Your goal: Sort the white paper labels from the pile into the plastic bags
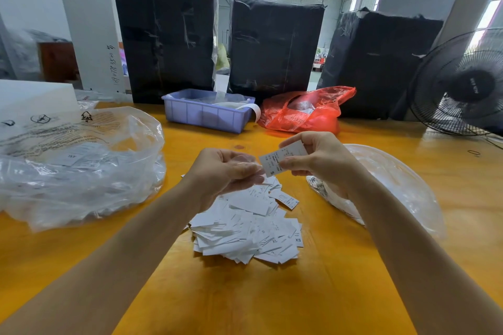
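Note:
A pile of white paper labels (250, 228) lies on the yellow table (272, 294) in front of me. Above the pile, my right hand (315, 160) pinches one white label (281, 159) marked S between thumb and fingers. My left hand (226, 171) is beside it with curled fingers touching the label's left edge, and it looks blurred. A large clear plastic bag (81, 166) with labels inside sits at the left. A second clear plastic bag (394, 185) lies at the right, partly hidden behind my right forearm.
A blue plastic bin (206, 114) and a red plastic bag (304, 110) stand at the back of the table. Three black wrapped bales (275, 46) rise behind them. A black fan (460, 84) stands at the far right, with a rubber band (473, 152) near it.

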Demonstrator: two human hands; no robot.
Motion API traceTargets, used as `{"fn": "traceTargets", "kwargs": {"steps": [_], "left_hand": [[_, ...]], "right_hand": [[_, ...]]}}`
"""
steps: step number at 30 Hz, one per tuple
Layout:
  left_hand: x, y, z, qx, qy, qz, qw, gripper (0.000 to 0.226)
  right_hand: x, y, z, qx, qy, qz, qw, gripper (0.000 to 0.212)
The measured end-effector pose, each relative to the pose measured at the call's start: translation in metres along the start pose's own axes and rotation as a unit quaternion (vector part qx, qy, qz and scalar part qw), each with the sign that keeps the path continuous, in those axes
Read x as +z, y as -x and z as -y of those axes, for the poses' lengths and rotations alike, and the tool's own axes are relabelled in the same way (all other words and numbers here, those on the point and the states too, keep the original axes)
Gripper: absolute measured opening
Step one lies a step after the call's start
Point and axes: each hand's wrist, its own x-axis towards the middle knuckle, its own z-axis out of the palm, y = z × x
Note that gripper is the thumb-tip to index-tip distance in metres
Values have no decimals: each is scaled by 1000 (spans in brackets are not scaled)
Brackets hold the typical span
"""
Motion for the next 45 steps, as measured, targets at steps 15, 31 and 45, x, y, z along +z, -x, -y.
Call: {"fn": "traceTargets", "kwargs": {"steps": [15, 31, 45], "left_hand": [[2, 3, -2, 10, 89, 1, 996, 57], [1, 2, -1, 32, 40, -4, 999, 51], [1, -1, -2, 38, 30, -9, 999, 14]], "right_hand": [[4, 3, 5, -50, -75, -46, 995, 25], [6, 4, 5, -20, -83, -18, 996, 26], [9, 8, 5, 43, -41, 77, 995, 26]]}}
